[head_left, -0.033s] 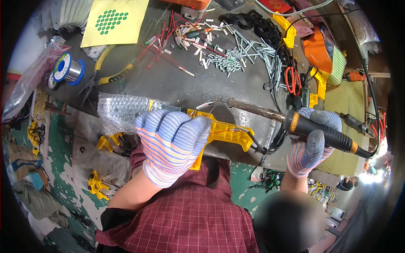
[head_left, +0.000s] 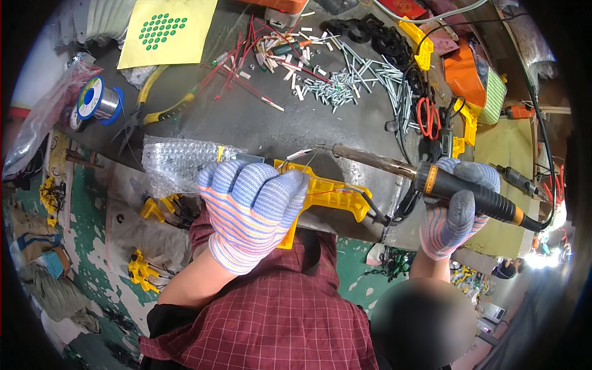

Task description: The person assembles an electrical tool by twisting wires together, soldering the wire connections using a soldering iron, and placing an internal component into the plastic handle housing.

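Both my hands wear striped knit gloves. My left hand is closed round a yellow plastic housing at the table's front edge; a black cable and thin wires run from its right end. My right hand grips the black handle of a soldering iron, its metal shaft pointing left. The iron's tip is at or very near a short white-sleeved wire end above the housing; whether they touch I cannot tell. Bubble wrap lies left of my left hand. My left fingertips are partly hidden behind the glove.
Cutting pliers and a solder spool lie at the left. Screws, red wires and white sleeves are heaped at the back. Red-handled scissors and an orange bin stand at the right. The iron's cord loops along the right.
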Motion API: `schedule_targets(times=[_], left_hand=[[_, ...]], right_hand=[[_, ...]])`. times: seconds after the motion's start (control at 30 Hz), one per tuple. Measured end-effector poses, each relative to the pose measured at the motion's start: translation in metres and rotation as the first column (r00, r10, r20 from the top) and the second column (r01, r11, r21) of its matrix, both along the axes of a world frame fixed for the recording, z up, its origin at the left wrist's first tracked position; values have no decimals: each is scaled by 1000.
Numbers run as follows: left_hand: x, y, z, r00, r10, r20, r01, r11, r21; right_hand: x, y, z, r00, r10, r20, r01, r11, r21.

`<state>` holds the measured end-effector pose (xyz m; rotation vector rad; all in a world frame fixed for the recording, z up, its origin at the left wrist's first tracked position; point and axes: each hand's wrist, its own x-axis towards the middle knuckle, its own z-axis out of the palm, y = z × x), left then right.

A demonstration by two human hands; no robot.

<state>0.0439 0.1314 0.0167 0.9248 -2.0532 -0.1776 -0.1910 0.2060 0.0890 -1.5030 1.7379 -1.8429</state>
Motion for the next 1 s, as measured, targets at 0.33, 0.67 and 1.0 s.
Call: schedule_targets(times=[0.33,0.67,1.0], left_hand=[[-2,-2,-6,1000,-5,14,5,1000,4],[-4,-2,-7,999,-13,38,13,1000,12],[-7,-4,-8,998,-12,57,11,1000,15]], right_hand=[[0,-2,-1,1000,-6,-20,6,1000,14],[0,-2,0,1000,-14,-3,14,1000,22],[-1,-4,-1,999,0,-53,0,1000,-2]])
